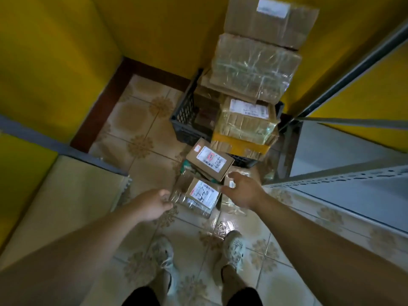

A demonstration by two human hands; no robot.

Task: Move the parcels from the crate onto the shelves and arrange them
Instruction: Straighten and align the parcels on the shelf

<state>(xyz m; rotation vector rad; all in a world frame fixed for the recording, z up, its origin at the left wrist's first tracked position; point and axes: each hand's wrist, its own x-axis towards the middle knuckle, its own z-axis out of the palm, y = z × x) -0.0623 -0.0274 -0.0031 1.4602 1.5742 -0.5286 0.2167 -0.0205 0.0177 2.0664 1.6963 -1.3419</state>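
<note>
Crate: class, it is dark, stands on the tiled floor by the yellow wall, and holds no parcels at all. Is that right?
Not quite. The crate is not empty: cardboard parcels are stacked in it, rising well above its rim, as the head view shows. The rest holds: it is dark and stands on the tiled floor by the yellow wall.

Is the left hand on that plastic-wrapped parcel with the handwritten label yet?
Cannot tell. In the head view the left hand lines up with the left edge of the plastic-wrapped parcel, but blur and the top-down angle hide any contact or gap.
</note>
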